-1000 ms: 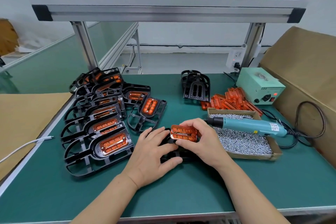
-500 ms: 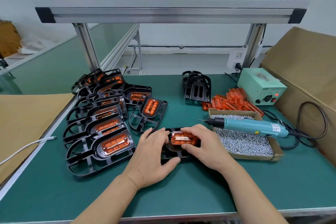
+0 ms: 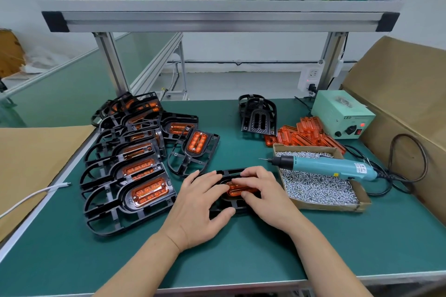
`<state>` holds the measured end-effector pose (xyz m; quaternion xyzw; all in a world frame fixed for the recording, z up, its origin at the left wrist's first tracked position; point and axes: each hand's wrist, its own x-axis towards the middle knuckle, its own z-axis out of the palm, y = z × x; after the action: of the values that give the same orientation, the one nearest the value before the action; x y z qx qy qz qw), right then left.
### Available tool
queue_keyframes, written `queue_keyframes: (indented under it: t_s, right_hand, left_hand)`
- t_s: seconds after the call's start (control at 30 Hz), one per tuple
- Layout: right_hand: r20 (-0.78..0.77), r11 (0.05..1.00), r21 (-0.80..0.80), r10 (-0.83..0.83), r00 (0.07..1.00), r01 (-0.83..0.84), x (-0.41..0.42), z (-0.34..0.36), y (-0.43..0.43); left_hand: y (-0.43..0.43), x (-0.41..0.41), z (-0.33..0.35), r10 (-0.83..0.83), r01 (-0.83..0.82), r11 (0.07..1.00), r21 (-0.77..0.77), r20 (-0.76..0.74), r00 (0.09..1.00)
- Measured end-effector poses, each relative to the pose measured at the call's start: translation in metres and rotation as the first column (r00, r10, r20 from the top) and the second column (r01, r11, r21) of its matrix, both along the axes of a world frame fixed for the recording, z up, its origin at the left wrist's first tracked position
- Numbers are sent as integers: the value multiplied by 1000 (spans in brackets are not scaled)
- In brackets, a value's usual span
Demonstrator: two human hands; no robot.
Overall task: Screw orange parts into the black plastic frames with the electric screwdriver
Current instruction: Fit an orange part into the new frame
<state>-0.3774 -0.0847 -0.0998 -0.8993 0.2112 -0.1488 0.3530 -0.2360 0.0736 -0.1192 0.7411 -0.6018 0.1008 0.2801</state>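
**Seating orange part in frame, no screws yet**

Right grip (image 3: 263,193) is clamped, fingers + thumb, round orange part (image 3: 235,189). 1 s ago the part was lifted & tilted; now it sits down in black frame (image 3: 229,172) under both grips. Left grip (image 3: 200,207), fingers flat & apart, presses frame to bench (image 3: 265,248). Prob. next: screws. Electric screwdriver (image 3: 323,166) lies untouched just right of right grip, across screw box (image 3: 318,188), nothing between. Finished units (image 3: 130,166) sit left of left grip.

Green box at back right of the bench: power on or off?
Likely on: a red lamp glows on the front of the green power box. Switch position too small to read.
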Motion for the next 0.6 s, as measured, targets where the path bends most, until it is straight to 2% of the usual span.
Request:
queue_keyframes:
  t_s: [0.13, 0.3, 0.47, 0.6]
  right_hand:
    - [61, 999, -15, -43, 997, 44, -1, 1, 5]
    - [101, 984, -166, -41, 994, 57, -8, -7, 17]
    - [156, 974, -183, -109, 982, 137, -12, -13, 27]
    - [208, 967, -219, -87, 974, 133, -14, -8, 23]
  left_hand:
    - [1, -1, 0, 9, -9, 1000, 3, 12, 1000]
    - [1, -1, 2, 4, -5, 1000, 22, 16, 1000]
    - [1, -2, 4, -5, 4, 999, 33, 36, 999]
    - [1, -1, 3, -3, 1, 999, 48, 34, 999]
